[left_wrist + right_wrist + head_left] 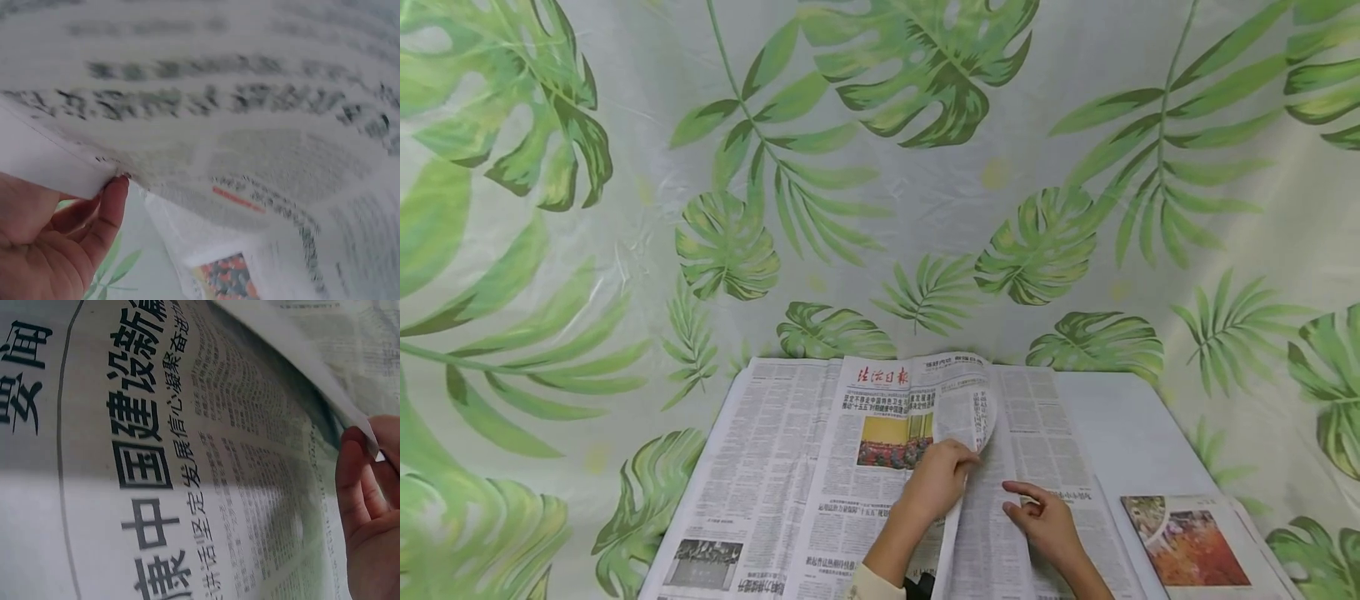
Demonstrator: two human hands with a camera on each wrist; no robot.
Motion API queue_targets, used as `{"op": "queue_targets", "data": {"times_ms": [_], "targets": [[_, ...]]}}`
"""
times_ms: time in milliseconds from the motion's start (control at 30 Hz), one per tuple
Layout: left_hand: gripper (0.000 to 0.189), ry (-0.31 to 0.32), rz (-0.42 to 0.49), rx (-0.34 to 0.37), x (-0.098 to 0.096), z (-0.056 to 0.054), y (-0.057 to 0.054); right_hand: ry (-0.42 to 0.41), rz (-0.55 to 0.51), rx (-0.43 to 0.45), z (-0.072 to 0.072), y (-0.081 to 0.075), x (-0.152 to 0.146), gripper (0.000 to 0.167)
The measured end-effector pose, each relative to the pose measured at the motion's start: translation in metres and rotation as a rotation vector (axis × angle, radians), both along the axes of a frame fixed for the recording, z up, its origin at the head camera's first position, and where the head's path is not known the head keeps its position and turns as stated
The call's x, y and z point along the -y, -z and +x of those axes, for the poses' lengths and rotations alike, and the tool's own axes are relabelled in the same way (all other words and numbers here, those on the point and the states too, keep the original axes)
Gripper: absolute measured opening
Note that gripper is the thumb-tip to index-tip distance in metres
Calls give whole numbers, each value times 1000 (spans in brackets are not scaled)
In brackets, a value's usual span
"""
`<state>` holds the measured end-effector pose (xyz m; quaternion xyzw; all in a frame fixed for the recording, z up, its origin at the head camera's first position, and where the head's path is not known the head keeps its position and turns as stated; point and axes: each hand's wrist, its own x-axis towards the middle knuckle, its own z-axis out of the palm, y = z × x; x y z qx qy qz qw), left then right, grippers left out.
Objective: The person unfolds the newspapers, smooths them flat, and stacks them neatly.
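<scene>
Curling up from the newspaper (pixel 850 492), a half-lifted page (pixel 955 408) bends leftward over the printed front, its free edge caught in the left hand (pixel 936 483). That grip pinches the paper partway along this edge, fingertips right at the margin; in the left wrist view the print spreads out above and to the right of the pinch. The rest of the newspaper lies flat beneath the grip and to both sides of it. The right hand (pixel 1051 525) is just right of the half-lifted page, over the newspaper's right part, thumb and forefinger apart in the head view; a paper edge shows at its fingertips in the right wrist view, and I cannot tell whether this grip holds it. Left of the half-lifted page, near the far edge, runs a red title (pixel 882 377), with a colour photo (pixel 895 442) below it, near the left hand. A white table (pixel 1127 425) carries the newspaper and, just beside it at the right, an orange-and-white magazine (pixel 1206 546). Behind hangs a leaf-patterned backdrop (pixel 887 183).
</scene>
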<state>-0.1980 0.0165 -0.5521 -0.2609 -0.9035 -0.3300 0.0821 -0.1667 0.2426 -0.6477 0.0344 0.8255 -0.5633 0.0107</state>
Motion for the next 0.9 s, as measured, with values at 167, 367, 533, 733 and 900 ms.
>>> {"op": "queue_targets", "data": {"times_ms": [167, 367, 533, 733, 900], "targets": [[21, 34, -5, 10, 13, -4, -6, 48, 35, 3, -1, 0, -6, 35], [31, 88, 48, 90, 32, -3, -9, 86, 87, 14, -1, 0, -12, 35], [35, 72, 78, 87, 50, 0, -7, 98, 83, 30, -1, 1, -16, 36], [37, 20, 139, 54, 73, 1, -9, 118, 94, 6, -1, -1, -21, 36], [37, -10, 166, 51, 89, 2, -11, 136, 139, -11, -1, -2, -27, 36]]}}
